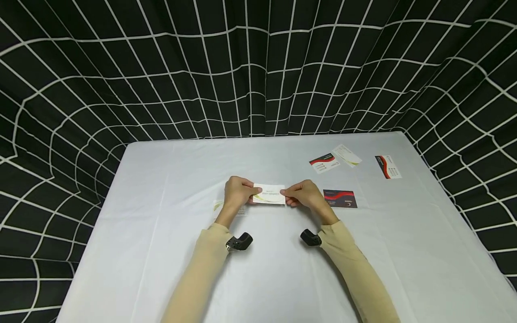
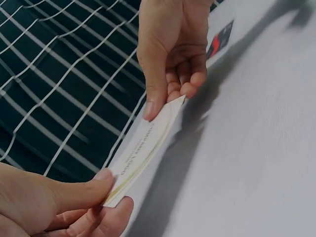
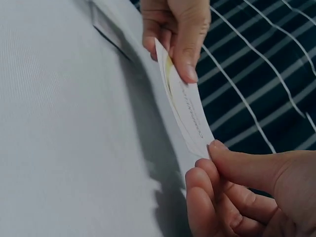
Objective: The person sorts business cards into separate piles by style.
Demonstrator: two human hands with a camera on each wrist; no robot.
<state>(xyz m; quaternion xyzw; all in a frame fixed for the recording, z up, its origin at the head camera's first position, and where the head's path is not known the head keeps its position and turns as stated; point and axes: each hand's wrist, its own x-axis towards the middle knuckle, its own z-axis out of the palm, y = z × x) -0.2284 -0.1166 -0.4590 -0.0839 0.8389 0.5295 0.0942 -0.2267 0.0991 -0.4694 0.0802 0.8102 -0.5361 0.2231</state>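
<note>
Pinching white business card (image 1: 269, 194) by its short ends, left hand (image 1: 238, 192) and right hand (image 1: 305, 194); looks light, thin, bendy, best edge-held.

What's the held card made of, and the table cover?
White card: looks like thin printed card stock, smooth finish; it bows slightly between the left hand and right hand. Table cover: seems a white woven cloth, matte, with fold creases; exact fabric unclear.
</note>
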